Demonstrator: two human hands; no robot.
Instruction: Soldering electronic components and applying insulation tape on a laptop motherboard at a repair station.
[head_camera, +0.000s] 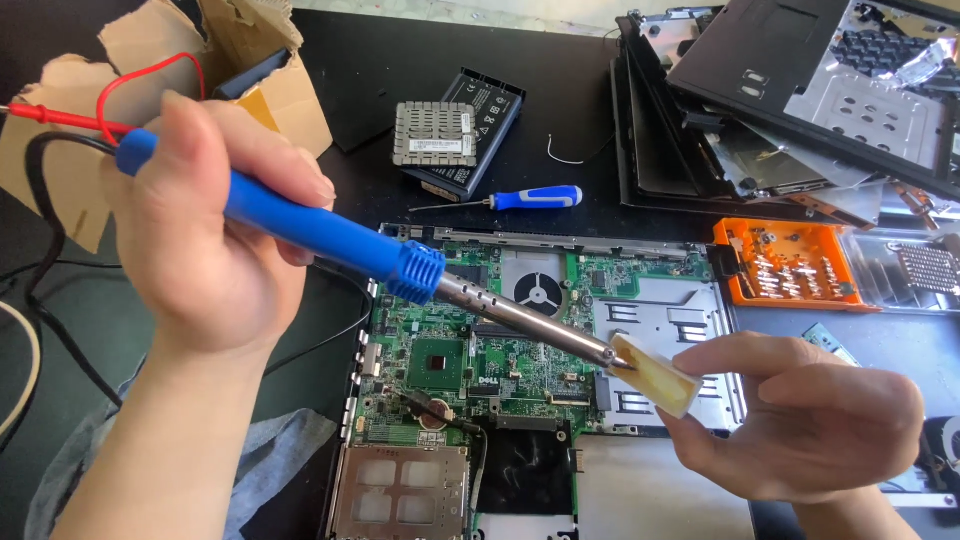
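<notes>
The left hand (215, 235) is wrapped tight around the blue handle of a soldering iron (400, 265), fingers folded over the grip near its rear end, where a black cord leaves at about 9 o'clock. From that hand the iron slopes toward 4 o'clock, its metal shaft ending with the tip dipped into a small yellowish tub of flux or rosin (655, 375). The right hand (800, 415) pinches that tub between thumb and fingers, tilted so its open face meets the tip.

The iron looks light and rigid; the plastic handle is the only safe place to take it, since the bare shaft and tip are likely hot. The tub seems light, stiff and small, best held by its outer walls, away from the tip.

Beneath both hands lies an open laptop motherboard (470, 350), green, with a round fan at its 12 o'clock side; it appears fragile. Beyond it, at 12 o'clock, a blue-handled screwdriver (520, 198) and a black battery pack (470, 130) rest on the dark tabletop (400, 80). At 2 o'clock sits an orange bit case (790, 265).
</notes>
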